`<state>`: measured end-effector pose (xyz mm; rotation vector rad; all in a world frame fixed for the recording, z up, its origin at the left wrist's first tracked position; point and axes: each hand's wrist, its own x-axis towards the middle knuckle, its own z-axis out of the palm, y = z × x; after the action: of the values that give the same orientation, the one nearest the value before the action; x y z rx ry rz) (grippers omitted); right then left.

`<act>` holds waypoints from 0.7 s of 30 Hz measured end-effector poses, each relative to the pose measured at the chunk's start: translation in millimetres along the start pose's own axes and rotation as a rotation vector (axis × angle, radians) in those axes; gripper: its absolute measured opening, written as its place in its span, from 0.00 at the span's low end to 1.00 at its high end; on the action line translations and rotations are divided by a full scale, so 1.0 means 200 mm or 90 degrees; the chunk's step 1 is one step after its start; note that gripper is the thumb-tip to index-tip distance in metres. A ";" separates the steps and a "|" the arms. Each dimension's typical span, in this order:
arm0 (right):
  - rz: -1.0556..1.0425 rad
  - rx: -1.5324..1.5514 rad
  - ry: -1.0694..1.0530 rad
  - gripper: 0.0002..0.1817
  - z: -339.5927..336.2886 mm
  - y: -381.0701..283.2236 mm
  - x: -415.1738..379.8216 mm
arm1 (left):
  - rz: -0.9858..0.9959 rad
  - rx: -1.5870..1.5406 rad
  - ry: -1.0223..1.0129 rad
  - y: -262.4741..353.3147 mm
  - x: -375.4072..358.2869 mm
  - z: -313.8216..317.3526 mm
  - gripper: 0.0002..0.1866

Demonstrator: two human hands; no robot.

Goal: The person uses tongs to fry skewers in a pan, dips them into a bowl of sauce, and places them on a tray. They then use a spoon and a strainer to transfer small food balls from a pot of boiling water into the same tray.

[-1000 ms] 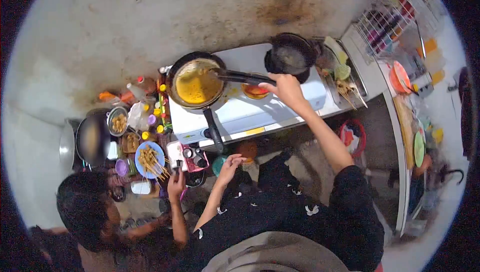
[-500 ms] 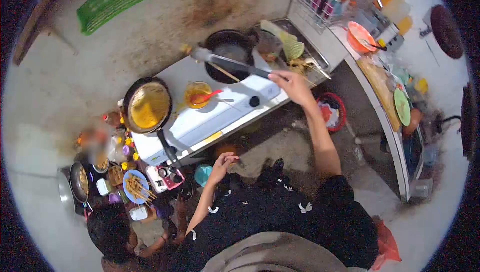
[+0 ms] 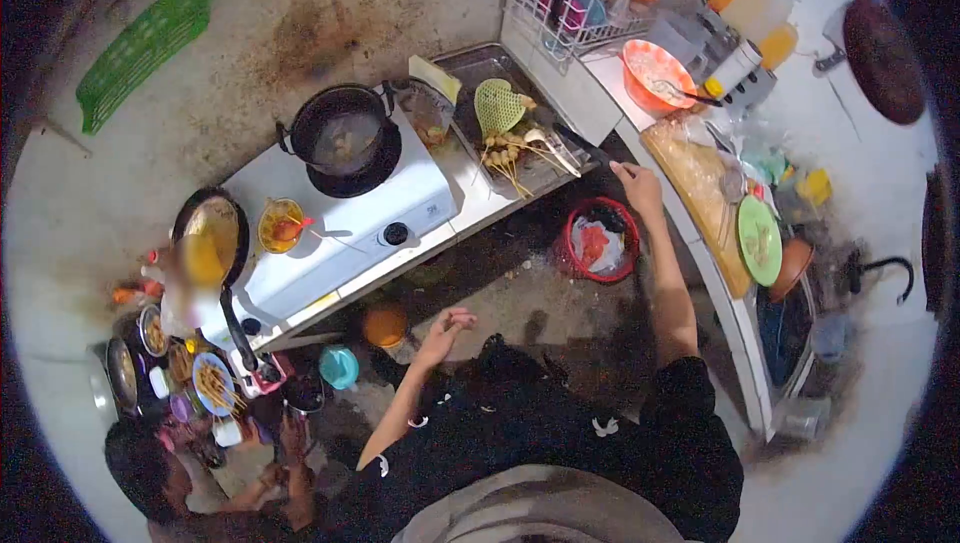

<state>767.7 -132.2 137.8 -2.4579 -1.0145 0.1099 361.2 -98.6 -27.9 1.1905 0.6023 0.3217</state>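
Our right hand (image 3: 637,186) has left the frying pan (image 3: 210,233), where the tongs (image 3: 575,143) worked a second ago, and now sits at about one o'clock beside the steel tray (image 3: 480,68). The tongs rest on that tray next to the skewers (image 3: 505,153); the hand touches their handle end, fingers loosely curled, and we cannot tell whether it grips. Our left hand (image 3: 447,328) hangs empty and half-open at centre. The pan stands unattended at nine o'clock. We judge the stirring step concluded. Another person crouches at seven o'clock.
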 end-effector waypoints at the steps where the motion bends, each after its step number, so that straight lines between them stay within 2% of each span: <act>1: 0.027 -0.014 -0.017 0.29 0.03 0.03 0.05 | 0.002 -0.004 0.016 0.00 0.04 0.01 0.16; 3: 0.024 -0.044 -0.015 0.29 0.11 0.09 0.13 | 0.101 0.090 0.314 0.03 0.17 -0.01 0.21; 4: 0.036 -0.075 -0.001 0.29 0.14 0.11 0.17 | 0.053 0.022 0.418 0.05 0.25 -0.06 0.26; 6: 0.023 -0.083 -0.026 0.30 0.18 0.12 0.22 | 0.036 0.168 0.561 -0.10 0.43 -0.30 0.30; 7: 0.039 -0.100 -0.015 0.30 0.20 0.12 0.23 | 0.074 0.314 0.604 -0.19 0.51 -0.42 0.31; 8: 0.056 -0.119 -0.005 0.30 0.22 0.13 0.23 | 0.030 0.228 0.594 -0.10 0.52 -0.44 0.29; 10: 0.021 -0.111 -0.002 0.31 0.23 0.11 0.21 | -0.072 0.161 0.437 -0.04 0.55 -0.54 0.28; 11: 0.038 -0.132 0.004 0.31 0.22 0.10 0.20 | -0.076 0.158 0.441 -0.02 0.59 -0.56 0.28; 13: 0.055 -0.162 -0.002 0.31 0.20 0.10 0.18 | -0.176 0.422 0.463 -0.01 0.63 -0.58 0.30; 14: 0.045 -0.147 0.025 0.31 0.20 0.11 0.16 | -0.192 0.441 0.503 -0.13 0.69 -0.64 0.32; 17: 0.081 -0.081 0.080 0.30 0.18 0.09 0.07 | -0.202 0.437 0.510 0.10 0.59 -0.50 0.29; 19: 0.099 -0.045 0.088 0.29 0.20 0.12 0.00 | -0.219 0.524 0.570 0.25 0.56 -0.41 0.26; 21: 0.102 0.170 0.067 0.27 0.24 0.15 -0.05 | -0.205 0.570 0.577 0.18 0.59 -0.44 0.25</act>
<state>767.7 -138.9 79.9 -2.2705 -0.7072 0.1556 405.5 45.0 -46.2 1.7432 1.8425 0.3128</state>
